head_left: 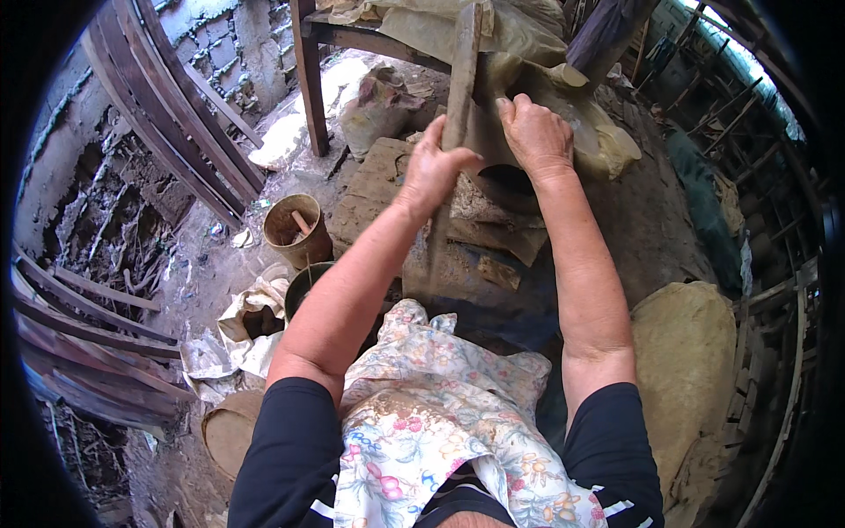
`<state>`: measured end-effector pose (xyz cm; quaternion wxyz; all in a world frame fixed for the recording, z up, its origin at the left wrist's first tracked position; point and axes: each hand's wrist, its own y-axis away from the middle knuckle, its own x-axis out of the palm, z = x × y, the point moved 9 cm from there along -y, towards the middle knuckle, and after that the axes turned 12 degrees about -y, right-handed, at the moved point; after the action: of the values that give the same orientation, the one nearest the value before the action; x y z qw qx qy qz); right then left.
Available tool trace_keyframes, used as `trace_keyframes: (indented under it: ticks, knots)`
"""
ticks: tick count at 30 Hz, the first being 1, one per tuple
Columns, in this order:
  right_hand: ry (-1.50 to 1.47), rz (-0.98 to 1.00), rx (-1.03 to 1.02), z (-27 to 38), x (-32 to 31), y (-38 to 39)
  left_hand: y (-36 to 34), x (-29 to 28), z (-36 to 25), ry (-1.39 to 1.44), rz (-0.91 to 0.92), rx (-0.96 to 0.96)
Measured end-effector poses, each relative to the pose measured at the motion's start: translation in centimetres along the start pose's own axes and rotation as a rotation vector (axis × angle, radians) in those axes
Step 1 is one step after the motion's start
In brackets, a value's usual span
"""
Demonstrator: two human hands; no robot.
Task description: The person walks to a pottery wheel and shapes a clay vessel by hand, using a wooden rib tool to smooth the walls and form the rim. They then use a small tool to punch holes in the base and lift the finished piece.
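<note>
Littered ground spreads around. Left hand, thumb spread, meets a tilted wooden plank, grip unclear; right hand curls closed above a dark round opening, its hold hidden. Leftward, a brown bucket contains a stick; a white sack gapes, dark inside.

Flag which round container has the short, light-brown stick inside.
The round brown bucket, clear of the left forearm; the stick shows inside. The dark round container, partly behind that forearm, shows none.

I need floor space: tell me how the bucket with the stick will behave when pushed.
The bucket is probably stiff, holding its round shape. Being round, it may roll if knocked over. The stick leaning inside could shift.
</note>
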<state>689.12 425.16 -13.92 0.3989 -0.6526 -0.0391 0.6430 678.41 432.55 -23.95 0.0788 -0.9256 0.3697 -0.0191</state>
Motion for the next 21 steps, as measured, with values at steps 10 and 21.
trace_keyframes:
  ticks: [10, 21]
  knots:
    - [-0.022, 0.025, -0.018, 0.0, 0.2, 0.0, 1.0, -1.8, 0.8, 0.145, -0.222, -0.038]
    - [-0.035, 0.050, -0.013, -0.1, 0.4, 0.0, 1.7, -0.5, 1.1, -0.227, 0.055, -0.055]
